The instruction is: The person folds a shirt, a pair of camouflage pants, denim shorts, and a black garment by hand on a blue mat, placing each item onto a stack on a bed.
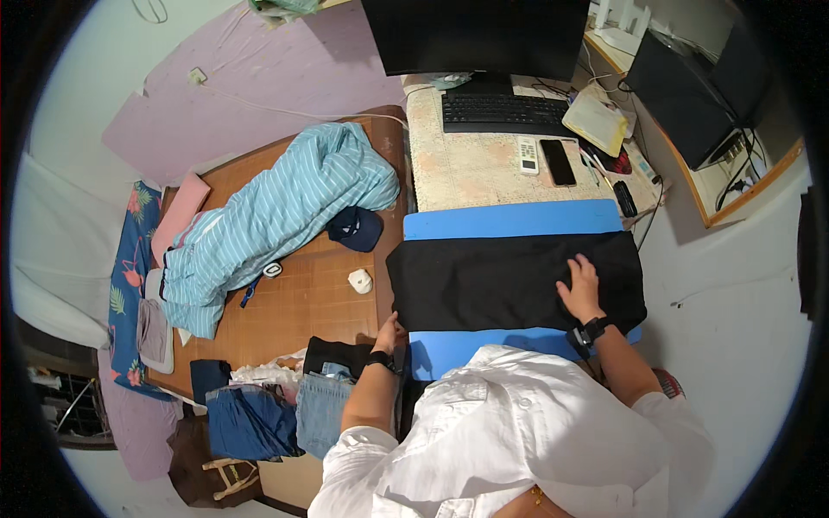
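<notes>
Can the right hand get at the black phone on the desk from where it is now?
Probably yes. The right hand lies flat on the black cloth, and the black phone lies beyond it on the desk. Only the blue mat and bare desk surface lie between; nothing tall blocks it.

Black folded cloth (501, 281) lies across the blue flat board (509, 220), in front of the black keyboard (505, 112) & dark monitor (475, 34). Right hand (580, 289) on cloth's right part; left hand (389, 332) at its left near corner. Left of board: striped blue-white bedding heap (276, 211) on brown wooden table (319, 298).
</notes>
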Tool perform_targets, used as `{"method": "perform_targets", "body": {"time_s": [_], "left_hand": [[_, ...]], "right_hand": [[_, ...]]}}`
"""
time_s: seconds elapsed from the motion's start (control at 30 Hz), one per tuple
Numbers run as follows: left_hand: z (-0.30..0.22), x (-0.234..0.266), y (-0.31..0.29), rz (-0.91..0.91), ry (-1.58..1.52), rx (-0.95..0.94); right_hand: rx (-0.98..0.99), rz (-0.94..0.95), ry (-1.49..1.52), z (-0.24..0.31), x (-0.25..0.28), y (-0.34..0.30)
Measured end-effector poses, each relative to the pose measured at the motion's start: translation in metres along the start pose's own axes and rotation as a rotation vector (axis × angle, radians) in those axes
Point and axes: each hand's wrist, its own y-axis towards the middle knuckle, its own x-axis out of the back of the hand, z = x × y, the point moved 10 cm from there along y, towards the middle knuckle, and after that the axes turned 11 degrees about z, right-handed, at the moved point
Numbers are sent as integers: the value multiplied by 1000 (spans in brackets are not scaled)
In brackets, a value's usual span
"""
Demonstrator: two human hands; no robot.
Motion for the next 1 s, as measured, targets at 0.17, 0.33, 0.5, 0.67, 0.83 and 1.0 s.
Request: {"method": "perform_targets", "body": {"time_s": [0.17,0.33,0.5,0.67,0.83,1.0], "left_hand": [[-14,-5,-4,26,-264,-111],[-77,-2,-29,94,-361,-315],[-198,-87,-109,274,-145,-568],[-247,-128,-159,399,-27,-767],[-179,-57,-68,262,-321,-537],[-101,-18,-6,190,-375,-290]], "right_hand": [[317,401,153,84,-47,-25],[339,380,40,89,-58,-31],[239,248,273,66,-52,-26],[166,290,325,48,-54,-28],[186,310,178,71,-54,-44],[257,250,-22,89,-57,-46]]}}
